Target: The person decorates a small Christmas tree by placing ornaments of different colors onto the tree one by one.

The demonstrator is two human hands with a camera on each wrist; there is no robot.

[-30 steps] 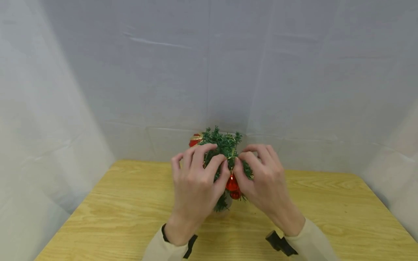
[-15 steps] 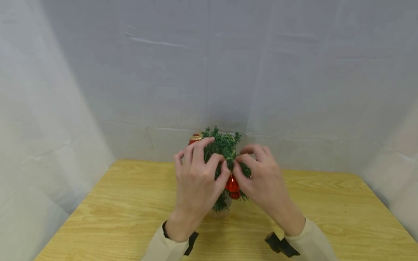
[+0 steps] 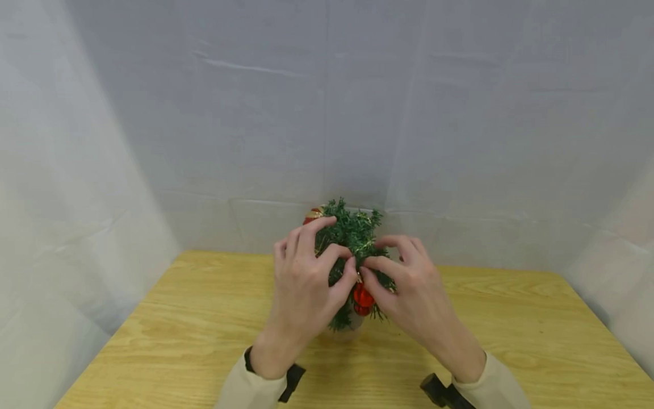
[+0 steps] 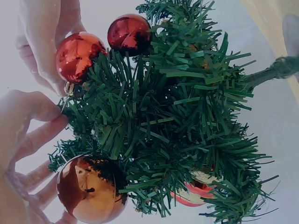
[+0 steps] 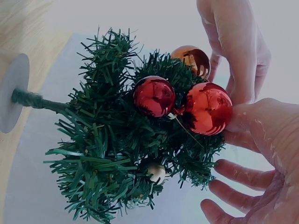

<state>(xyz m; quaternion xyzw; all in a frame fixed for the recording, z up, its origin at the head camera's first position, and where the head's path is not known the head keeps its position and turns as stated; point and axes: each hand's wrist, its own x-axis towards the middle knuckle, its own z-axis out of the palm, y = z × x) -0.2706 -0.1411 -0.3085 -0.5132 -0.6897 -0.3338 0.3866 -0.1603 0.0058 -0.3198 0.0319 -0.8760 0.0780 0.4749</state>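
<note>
A small artificial Christmas tree [image 3: 352,230] stands on the table between both hands. A shiny red bauble [image 3: 363,295] hangs at its near side, below the fingertips. My left hand [image 3: 304,284] pinches the bauble's thin gold string with thumb and index finger, right at a branch tip; its other fingers spread over the tree. From the other side my right hand [image 3: 416,295] pinches at the string just above the bauble's cap, its fingertips partly hidden behind the bauble in the right wrist view. Close beside hangs a darker red bauble [image 5: 154,96].
A copper bauble [image 4: 92,189] hangs by the left fingers. A red and gold striped bauble [image 3: 313,215] sits at the tree's far left, and a small pale gold bauble [image 5: 156,172] among the needles. The tree's round base [image 5: 14,93] rests on the wooden table [image 3: 214,318].
Both hands have come slightly lower and nearer, and the red bauble hangs lower, overlapping the darker one. The tree's top and striped bauble have shifted a little right.
</note>
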